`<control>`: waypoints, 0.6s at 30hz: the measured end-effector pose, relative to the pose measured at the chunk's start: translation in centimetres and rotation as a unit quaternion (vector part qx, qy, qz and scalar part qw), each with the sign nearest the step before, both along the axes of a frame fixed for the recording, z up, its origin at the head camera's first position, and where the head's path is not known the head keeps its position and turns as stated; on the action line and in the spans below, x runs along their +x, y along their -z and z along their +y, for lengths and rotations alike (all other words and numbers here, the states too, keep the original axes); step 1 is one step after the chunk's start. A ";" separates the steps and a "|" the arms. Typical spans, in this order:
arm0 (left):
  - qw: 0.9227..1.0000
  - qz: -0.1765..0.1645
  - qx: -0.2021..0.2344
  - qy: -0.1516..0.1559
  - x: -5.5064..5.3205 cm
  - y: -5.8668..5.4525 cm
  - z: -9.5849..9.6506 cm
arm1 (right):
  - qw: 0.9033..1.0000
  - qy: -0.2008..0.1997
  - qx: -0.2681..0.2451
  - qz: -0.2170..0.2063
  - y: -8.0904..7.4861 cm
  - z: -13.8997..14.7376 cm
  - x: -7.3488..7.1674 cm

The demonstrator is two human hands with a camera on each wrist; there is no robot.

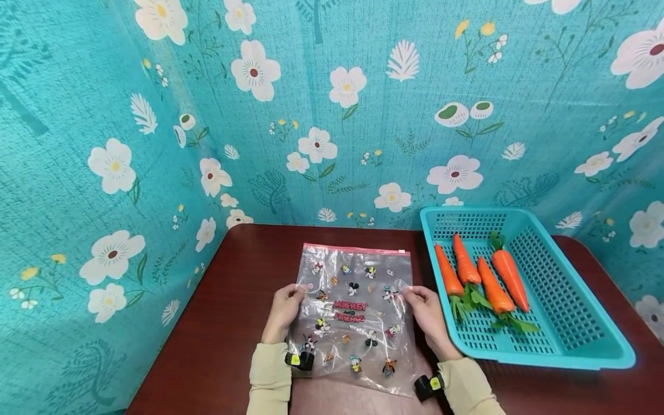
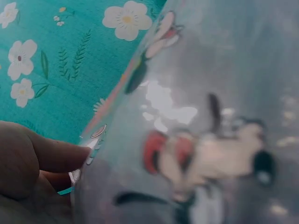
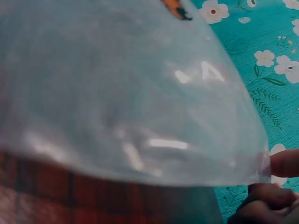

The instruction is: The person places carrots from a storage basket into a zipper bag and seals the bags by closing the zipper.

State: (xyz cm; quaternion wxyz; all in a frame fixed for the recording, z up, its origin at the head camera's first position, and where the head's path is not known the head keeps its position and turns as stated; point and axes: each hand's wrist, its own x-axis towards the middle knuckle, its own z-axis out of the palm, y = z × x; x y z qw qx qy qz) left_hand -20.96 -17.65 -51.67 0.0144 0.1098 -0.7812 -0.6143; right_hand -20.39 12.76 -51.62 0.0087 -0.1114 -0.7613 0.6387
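Note:
A clear plastic zip bag [image 1: 353,340] printed with cartoon characters and "Mickey and Friends" is held up flat over the table, its red-pink zip strip [image 1: 353,249] along the far edge. A small white slider [image 1: 402,251] sits near that strip's right end. My left hand [image 1: 282,311] pinches the bag's left side edge, and the left wrist view shows the thumb [image 2: 60,156] pressed on the plastic. On the opposite side my right hand [image 1: 429,317] grips the right edge between thumb and fingers. In the right wrist view the bag [image 3: 140,102] narrows to a corner at the fingertips [image 3: 284,163].
A turquoise plastic basket [image 1: 581,288] stands close to the right of my right hand. Several orange carrots [image 1: 510,274] with green tops lie in it. The dark red-brown table [image 1: 228,323] reaches back to a turquoise flowered cloth [image 1: 337,144].

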 end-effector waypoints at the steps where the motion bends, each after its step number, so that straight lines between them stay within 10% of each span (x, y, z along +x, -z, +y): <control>1: 1.000 -0.002 0.003 -0.002 0.0 -0.1 -0.1 | 1.000 -0.001 -0.002 -0.002 -0.1 0.0 0.1; 7: 1.000 0.003 -0.004 -0.009 0.1 -0.4 -0.4 | 0.999 -0.010 -0.018 0.029 -0.5 -0.4 0.4; 18: 0.999 0.023 0.030 0.000 0.2 -2.1 0.0 | 0.970 -0.030 0.177 0.165 -2.0 -0.9 1.2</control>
